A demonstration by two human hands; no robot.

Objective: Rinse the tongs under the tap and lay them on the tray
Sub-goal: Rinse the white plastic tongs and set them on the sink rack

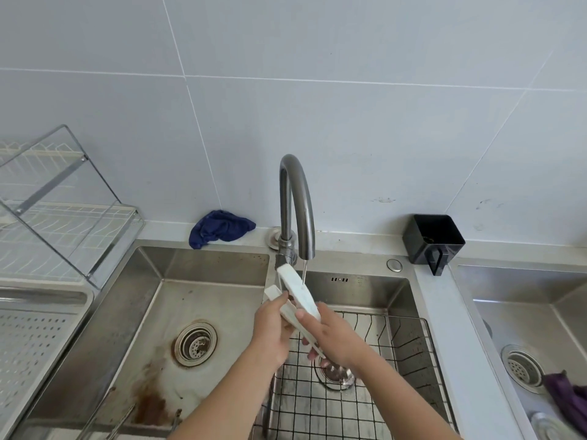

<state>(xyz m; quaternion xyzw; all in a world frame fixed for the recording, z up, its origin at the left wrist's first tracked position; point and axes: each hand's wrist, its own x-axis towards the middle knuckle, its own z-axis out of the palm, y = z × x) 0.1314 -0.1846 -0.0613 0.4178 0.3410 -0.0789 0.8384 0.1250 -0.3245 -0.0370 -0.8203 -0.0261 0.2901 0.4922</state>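
At the left edge of the frame sits a perforated metal tray [38, 338]. Just right of centre, the left hand [274, 328] and right hand [333, 338] both have their fingers closed on the white tongs [298, 295], tips raised under the tap [297, 198] and its thin stream.

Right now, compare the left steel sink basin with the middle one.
The left steel sink basin is bare, its floor stained brown around the drain; the middle steel sink basin holds a black wire rack. The curved steel tap trickles onto the white tongs beside the middle basin, not the left. Both have round steel drains.
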